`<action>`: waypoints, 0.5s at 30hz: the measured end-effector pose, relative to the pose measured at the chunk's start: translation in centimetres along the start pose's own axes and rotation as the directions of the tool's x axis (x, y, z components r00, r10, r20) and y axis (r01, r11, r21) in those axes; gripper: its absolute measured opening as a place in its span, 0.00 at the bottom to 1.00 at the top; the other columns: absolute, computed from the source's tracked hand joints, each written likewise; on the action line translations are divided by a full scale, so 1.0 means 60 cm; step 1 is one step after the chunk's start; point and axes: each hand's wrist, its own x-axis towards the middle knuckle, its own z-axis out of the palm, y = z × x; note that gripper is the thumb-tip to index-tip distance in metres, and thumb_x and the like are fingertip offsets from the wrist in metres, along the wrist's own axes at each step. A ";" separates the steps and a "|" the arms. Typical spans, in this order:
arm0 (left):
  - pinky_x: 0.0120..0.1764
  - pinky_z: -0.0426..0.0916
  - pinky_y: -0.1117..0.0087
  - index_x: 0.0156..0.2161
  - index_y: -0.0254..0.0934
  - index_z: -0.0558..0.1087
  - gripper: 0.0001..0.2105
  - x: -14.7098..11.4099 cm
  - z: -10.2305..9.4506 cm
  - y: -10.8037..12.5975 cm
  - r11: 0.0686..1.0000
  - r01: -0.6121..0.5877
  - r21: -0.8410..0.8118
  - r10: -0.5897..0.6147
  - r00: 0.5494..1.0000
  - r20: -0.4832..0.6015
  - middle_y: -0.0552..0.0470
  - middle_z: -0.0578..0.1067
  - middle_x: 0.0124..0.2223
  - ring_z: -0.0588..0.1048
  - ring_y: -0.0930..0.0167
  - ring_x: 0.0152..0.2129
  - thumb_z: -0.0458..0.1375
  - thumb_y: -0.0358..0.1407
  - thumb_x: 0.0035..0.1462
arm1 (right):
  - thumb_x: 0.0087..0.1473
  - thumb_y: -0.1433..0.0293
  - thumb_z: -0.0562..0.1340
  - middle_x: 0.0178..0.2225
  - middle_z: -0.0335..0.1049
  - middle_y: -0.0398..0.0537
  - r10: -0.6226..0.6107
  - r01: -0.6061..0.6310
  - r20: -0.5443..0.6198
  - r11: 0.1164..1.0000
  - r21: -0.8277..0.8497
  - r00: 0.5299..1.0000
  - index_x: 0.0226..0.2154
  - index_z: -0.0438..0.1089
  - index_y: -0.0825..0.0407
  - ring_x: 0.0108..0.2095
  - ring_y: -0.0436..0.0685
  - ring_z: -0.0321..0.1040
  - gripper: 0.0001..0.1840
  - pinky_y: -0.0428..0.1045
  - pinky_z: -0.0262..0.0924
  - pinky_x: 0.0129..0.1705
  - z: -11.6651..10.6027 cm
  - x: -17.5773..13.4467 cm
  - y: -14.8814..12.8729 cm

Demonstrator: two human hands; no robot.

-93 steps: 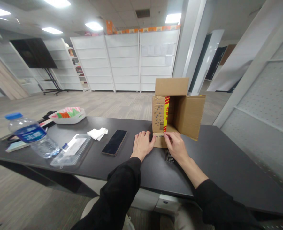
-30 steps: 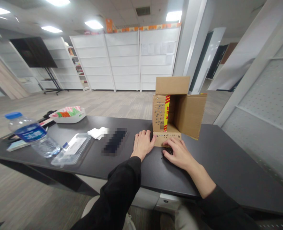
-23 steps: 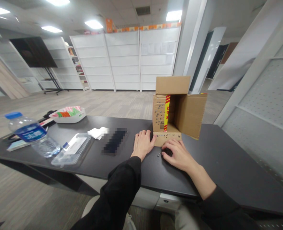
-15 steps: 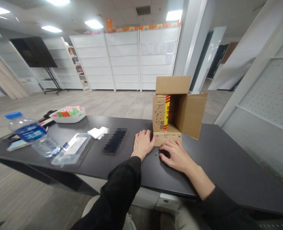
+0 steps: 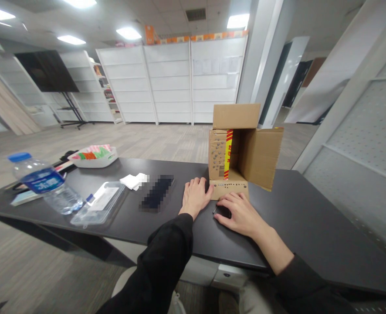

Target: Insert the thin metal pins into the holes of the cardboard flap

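Note:
A cardboard box point(image 5: 261, 155) stands on the dark desk with its opening towards me and its flaps spread. Its left flap point(image 5: 217, 157) carries several round metal heads and a yellow-and-red tape strip. The lower flap point(image 5: 231, 190) lies forward on the desk, with dark holes and small metal pieces along it. My left hand point(image 5: 195, 196) rests flat beside this flap, thumb at its left edge, holding nothing. Over the desk in front of the flap, my right hand point(image 5: 240, 213) has thumb and forefinger apart around a small thin metal piece point(image 5: 215, 211), perhaps a screw.
Left of my hands lie a blurred-out dark phone-like object point(image 5: 157, 193), white tissue point(image 5: 134, 181) and a clear plastic case point(image 5: 99, 205). A water bottle point(image 5: 45, 183) and a white basket point(image 5: 96, 162) stand farther left. A perforated panel point(image 5: 366, 126) borders the desk's right side.
My right hand has shifted slightly left, and its thumb and forefinger now reach the small metal piece. My left hand and the box stay in place.

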 end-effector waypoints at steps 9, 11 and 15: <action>0.50 0.59 0.61 0.46 0.38 0.69 0.19 0.001 0.003 -0.001 1.000 -0.004 -0.003 0.004 1.000 0.002 0.44 0.73 0.45 0.70 0.62 0.46 0.43 0.48 0.65 | 0.56 0.61 0.63 0.38 0.72 0.49 -0.007 0.007 -0.001 1.000 -0.025 1.000 0.37 0.70 0.50 0.41 0.60 0.65 0.10 0.55 0.51 0.46 0.004 0.003 -0.002; 0.50 0.59 0.61 0.46 0.38 0.69 0.19 0.001 0.003 0.000 1.000 0.001 0.001 -0.001 1.000 0.006 0.44 0.74 0.45 0.70 0.62 0.46 0.43 0.48 0.65 | 0.55 0.62 0.63 0.37 0.72 0.49 -0.009 0.009 0.003 0.999 -0.038 1.000 0.36 0.70 0.51 0.41 0.59 0.65 0.09 0.55 0.50 0.46 0.006 0.003 -0.002; 0.50 0.59 0.61 0.46 0.38 0.69 0.18 0.001 0.003 0.000 1.000 0.004 0.012 -0.004 1.000 0.011 0.44 0.74 0.45 0.70 0.62 0.46 0.44 0.48 0.65 | 0.55 0.65 0.62 0.36 0.72 0.49 -0.023 0.023 -0.003 0.998 -0.063 1.000 0.35 0.70 0.52 0.40 0.59 0.65 0.08 0.54 0.50 0.46 0.007 0.006 -0.004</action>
